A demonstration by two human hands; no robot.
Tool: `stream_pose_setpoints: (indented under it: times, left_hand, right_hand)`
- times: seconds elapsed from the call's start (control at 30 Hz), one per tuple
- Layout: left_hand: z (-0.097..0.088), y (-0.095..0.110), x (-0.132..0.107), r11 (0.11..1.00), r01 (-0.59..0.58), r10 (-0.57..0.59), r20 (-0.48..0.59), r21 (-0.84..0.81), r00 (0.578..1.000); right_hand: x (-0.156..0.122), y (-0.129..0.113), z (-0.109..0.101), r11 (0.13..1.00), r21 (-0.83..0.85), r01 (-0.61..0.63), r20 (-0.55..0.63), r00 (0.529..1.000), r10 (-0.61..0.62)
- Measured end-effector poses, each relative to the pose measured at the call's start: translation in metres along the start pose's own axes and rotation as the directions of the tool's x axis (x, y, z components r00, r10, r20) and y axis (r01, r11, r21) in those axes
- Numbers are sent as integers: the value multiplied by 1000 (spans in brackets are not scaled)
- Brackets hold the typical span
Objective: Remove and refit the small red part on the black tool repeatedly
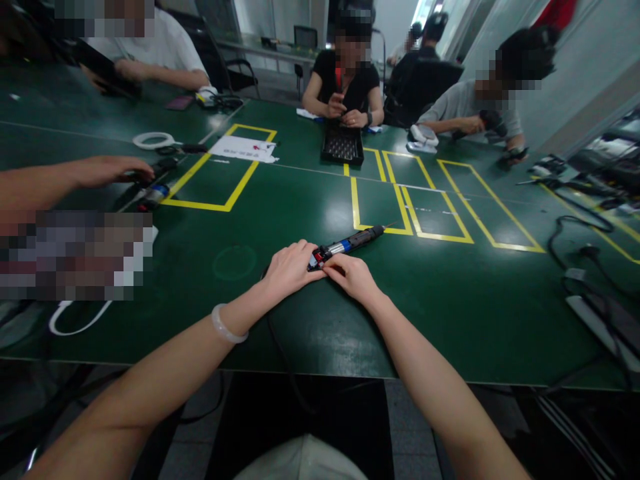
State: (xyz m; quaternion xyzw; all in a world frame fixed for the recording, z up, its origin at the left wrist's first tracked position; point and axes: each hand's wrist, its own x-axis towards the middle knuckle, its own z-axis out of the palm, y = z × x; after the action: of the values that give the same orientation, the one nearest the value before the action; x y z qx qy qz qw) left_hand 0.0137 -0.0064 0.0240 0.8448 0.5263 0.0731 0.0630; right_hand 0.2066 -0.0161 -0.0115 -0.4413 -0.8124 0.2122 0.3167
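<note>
A slim black tool with a blue band, a soldering iron (350,241), lies on the green table (450,300), tip pointing to the far right. My left hand (290,268) curls around its near end, where red parts show. Fingers of my right hand (354,276) pinch the same near end from the right side. A dark cord (280,347) runs from under my left hand toward the table's front edge. A pale bracelet (227,325) sits on my left wrist.
Yellow tape rectangles (430,213) mark the table. A black tray (343,144) stands before a person at the far side. Another person's hand (107,170) rests at left near a white ring (150,139). Cables and a power strip (600,313) lie at right.
</note>
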Motion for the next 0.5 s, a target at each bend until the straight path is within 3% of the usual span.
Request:
stream_pose_setpoints:
  times: [0.27, 0.5]
  left_hand:
    - [0, -14, 7, 1000, -3, 4, -37, 29, 999]
    - [-6, -42, 11, 993, 100, -98, -41, 61, 994]
  right_hand:
    - [0, 1, -3, 990, 127, -65, -139, 987, 83]
    - [1, 2, -4, 988, 136, -77, -131, 987, 95]
